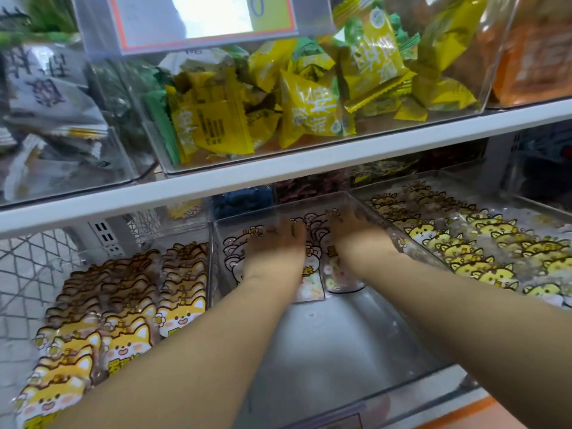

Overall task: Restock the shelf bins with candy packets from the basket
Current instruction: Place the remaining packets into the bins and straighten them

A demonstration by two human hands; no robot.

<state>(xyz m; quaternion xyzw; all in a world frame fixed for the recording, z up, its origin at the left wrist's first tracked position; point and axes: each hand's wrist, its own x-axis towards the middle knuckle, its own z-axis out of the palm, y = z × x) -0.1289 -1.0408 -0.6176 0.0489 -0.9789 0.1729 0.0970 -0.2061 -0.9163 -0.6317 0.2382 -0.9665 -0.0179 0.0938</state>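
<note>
Both my arms reach into the middle clear bin (pixel 325 342) on the lower shelf. At its back lie white candy packets (pixel 311 274) printed with bear faces. My left hand (pixel 275 249) lies flat on the left packets with its fingers stretched toward the back. My right hand (pixel 356 233) rests on the right packets the same way, fingers straight. The front half of this bin shows its bare bottom. The basket is not in view.
To the left, a bin holds rows of orange fox packets (pixel 123 320); to the right, a bin of yellow cat packets (pixel 483 252). A white shelf board (pixel 278 181) runs just above my hands, carrying a bin of yellow-green candies (pixel 309 97).
</note>
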